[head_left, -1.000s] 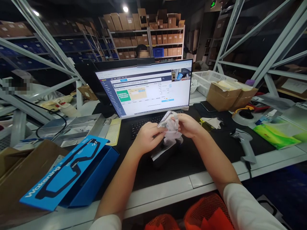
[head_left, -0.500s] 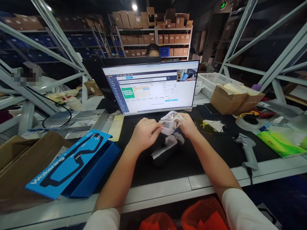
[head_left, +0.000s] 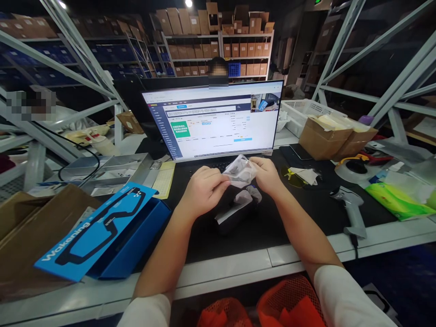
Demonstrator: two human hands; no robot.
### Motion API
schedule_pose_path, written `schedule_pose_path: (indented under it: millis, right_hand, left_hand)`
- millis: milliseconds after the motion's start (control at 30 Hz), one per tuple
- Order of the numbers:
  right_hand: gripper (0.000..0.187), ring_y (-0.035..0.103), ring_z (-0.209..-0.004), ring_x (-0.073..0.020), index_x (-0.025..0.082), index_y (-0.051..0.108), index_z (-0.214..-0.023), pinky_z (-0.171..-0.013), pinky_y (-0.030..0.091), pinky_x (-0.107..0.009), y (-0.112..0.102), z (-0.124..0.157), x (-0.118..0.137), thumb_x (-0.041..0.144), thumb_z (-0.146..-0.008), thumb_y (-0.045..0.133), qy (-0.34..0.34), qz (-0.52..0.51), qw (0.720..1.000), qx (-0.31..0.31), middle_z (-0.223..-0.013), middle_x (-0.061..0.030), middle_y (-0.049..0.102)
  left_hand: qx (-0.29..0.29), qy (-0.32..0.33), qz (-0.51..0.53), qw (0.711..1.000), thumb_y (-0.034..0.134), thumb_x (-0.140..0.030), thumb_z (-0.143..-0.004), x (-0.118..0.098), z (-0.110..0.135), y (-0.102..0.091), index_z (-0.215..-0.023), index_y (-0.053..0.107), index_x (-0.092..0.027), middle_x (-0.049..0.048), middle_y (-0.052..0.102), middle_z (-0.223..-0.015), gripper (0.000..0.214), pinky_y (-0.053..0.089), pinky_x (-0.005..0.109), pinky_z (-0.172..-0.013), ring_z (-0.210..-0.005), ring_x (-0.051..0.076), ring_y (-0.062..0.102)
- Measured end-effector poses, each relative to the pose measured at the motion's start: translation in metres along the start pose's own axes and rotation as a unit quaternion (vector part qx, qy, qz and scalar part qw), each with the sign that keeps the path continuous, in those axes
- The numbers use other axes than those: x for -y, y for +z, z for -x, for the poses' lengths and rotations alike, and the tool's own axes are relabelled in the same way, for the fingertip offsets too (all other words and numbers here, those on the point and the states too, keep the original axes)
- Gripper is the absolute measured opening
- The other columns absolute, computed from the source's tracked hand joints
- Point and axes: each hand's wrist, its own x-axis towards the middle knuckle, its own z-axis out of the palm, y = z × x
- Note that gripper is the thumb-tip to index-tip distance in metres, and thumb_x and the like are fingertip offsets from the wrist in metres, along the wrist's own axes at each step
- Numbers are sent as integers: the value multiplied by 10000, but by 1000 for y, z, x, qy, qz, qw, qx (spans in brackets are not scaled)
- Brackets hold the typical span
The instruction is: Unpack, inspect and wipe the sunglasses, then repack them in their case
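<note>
Clear crinkled plastic pouch (head_left: 241,170): raised above the black mat surface (head_left: 272,227), near the monitor (head_left: 214,120) | left hand (head_left: 203,190): fingers curled, pinching pouch's left edge | right hand (head_left: 268,175): gripping right edge | dark rounded case (head_left: 235,213) below, partly wrapped in white paper.

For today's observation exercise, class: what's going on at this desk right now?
A person sits at a desk in a warehouse, holding a small clear plastic bag between the left hand and right hand, just in front of a lit monitor. Below the hands lies a dark case with white wrapping on it. An open blue box sits to the left, a scanner to the right.
</note>
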Motion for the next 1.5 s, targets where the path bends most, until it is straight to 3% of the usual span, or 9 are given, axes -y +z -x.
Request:
schedule_pose_path:
  millis: [167, 333, 500, 600, 733, 900, 1200, 1400, 1500]
  right_hand:
    - [257, 368, -611, -127, 187, 500, -582, -583, 288, -263, 0, -2, -1, 339, -782, 553, -58, 17, 998, 15, -604, 24, 437]
    - [294, 358, -600, -120, 192, 468, -567, -575, 294, -258, 4, -4, -5, 345, -806, 544, -60, -15, 998, 26, -607, 24, 429]
    - [366, 337, -593, -117, 196, 459, -567, -554, 276, -260, 9, -5, -7, 429, -815, 595, -52, -45, 998, 15, -605, 25, 415]
    - [422, 300, -565, -113, 206, 422, -524, -527, 239, -261, 11, -4, -1, 453, -789, 639, -25, -56, 998, 11, -557, 30, 377]
    - [426, 258, -527, -108, 214, 412, -504, -505, 193, -262, 13, -5, 2, 447, -762, 659, -7, -84, 996, 12, -506, 42, 313]
    - [379, 234, -511, -100, 215, 416, -552, -498, 179, -258, 13, -7, -7, 439, -769, 631, -13, -128, 991, -42, -518, 50, 308]
    - [339, 328, -539, -108, 203, 463, -577, -529, 255, -255, 9, -4, -6, 407, -814, 593, -31, -91, 995, -37, -544, 38, 385]
    - [207, 412, -593, -128, 193, 562, -662, -569, 318, -259, 4, -5, -5, 352, -794, 561, -14, -54, 998, 27, -606, 26, 485]
    - [177, 404, -593, -128, 192, 554, -646, -564, 311, -256, 2, -6, -4, 338, -744, 572, -12, -10, 1000, -18, -607, 27, 503]
  left_hand:
    - [-6, -14, 47, 999, 547, -241, -955, 0, 2, 6, -859, 670, -191, 42, 576, -793, 165, 447, 343, -695, -743, 173, 535]
    - [-52, -35, 93, 994, 580, -288, -940, 4, 2, 11, -846, 695, -189, 124, 566, -1182, 179, 517, 388, -858, -1080, 240, 578]
    - [-14, -84, 190, 978, 552, -309, -967, 8, 1, 14, -866, 672, -184, 134, 471, -1524, 201, 461, 463, -1076, -1338, 296, 526]
    - [24, -111, 236, 965, 550, -335, -970, 11, 2, 15, -872, 661, -196, 136, 530, -1487, 203, 427, 485, -1124, -1357, 297, 523]
    - [20, -117, 255, 960, 547, -368, -967, 14, 2, 17, -853, 652, -200, 132, 543, -1475, 228, 394, 506, -1151, -1367, 304, 513]
    - [21, -130, 259, 957, 534, -405, -967, 16, 2, 19, -839, 641, -198, 142, 667, -1291, 266, 484, 490, -1052, -1248, 304, 600]
    - [21, -132, 253, 958, 507, -427, -977, 17, 2, 19, -805, 630, -192, 96, 738, -971, 316, 554, 414, -919, -1055, 273, 682]
    - [7, -143, 247, 958, 497, -426, -983, 14, 2, 19, -831, 631, -195, 130, 679, -1293, 308, 490, 456, -1051, -1248, 298, 610]
    - [-1, -139, 254, 957, 494, -401, -990, 13, 2, 24, -851, 629, -197, 137, 604, -1411, 282, 478, 458, -1058, -1285, 296, 588]
